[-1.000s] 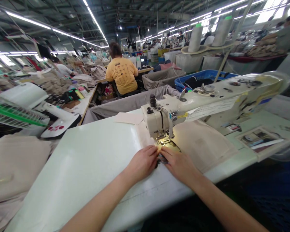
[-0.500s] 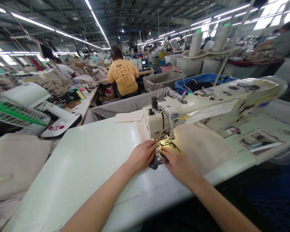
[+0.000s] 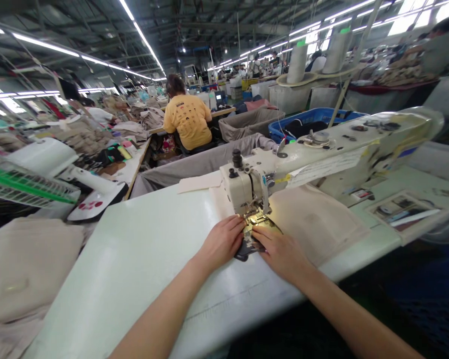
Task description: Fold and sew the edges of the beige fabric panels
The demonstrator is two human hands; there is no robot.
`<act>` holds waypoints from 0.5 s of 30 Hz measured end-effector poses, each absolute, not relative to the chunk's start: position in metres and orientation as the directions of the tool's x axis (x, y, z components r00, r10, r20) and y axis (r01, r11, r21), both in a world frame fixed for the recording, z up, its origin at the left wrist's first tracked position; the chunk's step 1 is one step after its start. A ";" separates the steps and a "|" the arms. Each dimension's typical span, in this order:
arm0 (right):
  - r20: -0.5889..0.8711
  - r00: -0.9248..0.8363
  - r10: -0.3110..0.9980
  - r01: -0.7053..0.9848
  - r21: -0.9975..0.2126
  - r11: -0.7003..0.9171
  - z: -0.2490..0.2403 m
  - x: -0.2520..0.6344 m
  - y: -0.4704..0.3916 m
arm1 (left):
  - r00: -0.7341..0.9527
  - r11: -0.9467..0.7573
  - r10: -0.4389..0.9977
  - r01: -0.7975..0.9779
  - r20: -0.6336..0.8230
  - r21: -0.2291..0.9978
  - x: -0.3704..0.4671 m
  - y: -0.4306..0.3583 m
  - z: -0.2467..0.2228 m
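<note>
A cream sewing machine (image 3: 243, 187) stands over the pale green table, its lamp lighting the metal needle plate (image 3: 260, 219). My left hand (image 3: 224, 240) lies just left of the presser foot, fingers stretched forward with the tips down beside it. To the right, my right hand (image 3: 282, 252) rests with extended fingers flat on the plate and its worn dark front part (image 3: 247, 244). A beige fabric panel (image 3: 318, 219) spreads behind and right of my right hand. Whether fabric lies under my left fingertips is hidden.
A flat beige piece (image 3: 198, 183) lies at the table's (image 3: 145, 239) far edge. Left are a white fan (image 3: 41, 162) and stacked beige fabric (image 3: 30, 264). Beyond stand a grey cloth-lined bin (image 3: 194, 162), a blue basket (image 3: 310, 122) and a seated person in yellow (image 3: 189, 119).
The view has shifted slightly. Both hands keep nearly the same place beside the presser foot, and the fabric panel shows no clear movement.
</note>
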State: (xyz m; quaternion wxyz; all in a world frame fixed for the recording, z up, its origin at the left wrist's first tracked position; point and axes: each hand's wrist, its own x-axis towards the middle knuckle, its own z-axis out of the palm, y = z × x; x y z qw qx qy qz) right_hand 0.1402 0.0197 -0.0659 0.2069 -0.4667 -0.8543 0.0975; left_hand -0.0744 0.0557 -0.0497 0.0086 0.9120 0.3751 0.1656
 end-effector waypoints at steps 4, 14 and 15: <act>0.263 -0.475 0.840 0.752 -0.375 0.543 -0.065 0.139 0.020 | 0.670 -0.726 0.680 0.674 0.298 0.139 -0.073 0.055 -0.045; 0.266 -0.460 0.847 0.747 -0.400 0.531 -0.066 0.138 0.020 | 0.646 -0.705 0.703 0.688 0.297 0.173 -0.077 0.059 -0.046; 0.262 -0.459 0.849 0.745 -0.407 0.528 -0.066 0.138 0.020 | 0.640 -0.698 0.711 0.693 0.291 0.179 -0.078 0.059 -0.046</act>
